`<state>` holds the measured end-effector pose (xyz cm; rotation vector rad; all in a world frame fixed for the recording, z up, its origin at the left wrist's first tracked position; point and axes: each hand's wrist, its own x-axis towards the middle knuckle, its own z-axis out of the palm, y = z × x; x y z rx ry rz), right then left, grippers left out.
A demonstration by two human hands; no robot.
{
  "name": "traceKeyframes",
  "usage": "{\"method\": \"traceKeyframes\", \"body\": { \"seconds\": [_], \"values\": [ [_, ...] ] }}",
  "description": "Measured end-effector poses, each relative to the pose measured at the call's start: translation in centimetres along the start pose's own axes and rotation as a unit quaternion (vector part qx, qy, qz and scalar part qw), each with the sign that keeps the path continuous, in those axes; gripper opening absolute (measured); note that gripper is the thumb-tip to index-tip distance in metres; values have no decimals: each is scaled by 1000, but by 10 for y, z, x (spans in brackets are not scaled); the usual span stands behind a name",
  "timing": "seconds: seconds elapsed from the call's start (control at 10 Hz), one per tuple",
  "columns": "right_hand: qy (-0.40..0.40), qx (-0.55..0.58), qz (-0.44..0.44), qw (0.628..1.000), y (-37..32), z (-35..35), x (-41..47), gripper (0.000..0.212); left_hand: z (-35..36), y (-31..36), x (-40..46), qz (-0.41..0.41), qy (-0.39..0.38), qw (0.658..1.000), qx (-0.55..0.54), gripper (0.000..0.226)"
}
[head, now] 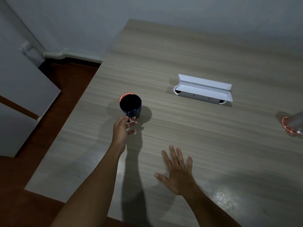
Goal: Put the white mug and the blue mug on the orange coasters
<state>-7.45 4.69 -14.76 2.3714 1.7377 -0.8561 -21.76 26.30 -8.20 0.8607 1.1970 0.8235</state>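
The blue mug (130, 104) stands upright on an orange coaster (126, 95) on the table (196, 145), its handle turned toward the left hand (123, 127), which pinches that handle. Well right of the mug, the right hand (177, 171) hovers spread and empty. Far right of the mug, a pale mug (296, 123), probably the white one, covers another coaster (286, 126).

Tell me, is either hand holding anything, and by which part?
The left hand pinches the blue mug by its handle, thumb and fingers around it. The right hand holds nothing, spread open over the table.
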Motion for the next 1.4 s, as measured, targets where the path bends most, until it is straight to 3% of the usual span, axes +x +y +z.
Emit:
{"method": "traceKeyframes", "body": {
  "seconds": [0.7,1.0,1.2,1.4],
  "values": [
    [-39,9,10,999,2,-3,4,93,1,20,79,15,35,999,10,30],
    [-32,10,9,999,2,-2,5,92,3,17,86,15,33,999,27,32],
    [-46,13,11,999,3,-6,6,93,2,23,81,-6,19,999,35,18],
    [-22,29,-15,999,2,-10,0,90,-20,17,51,9,56,996,62,22]
  ]
}}
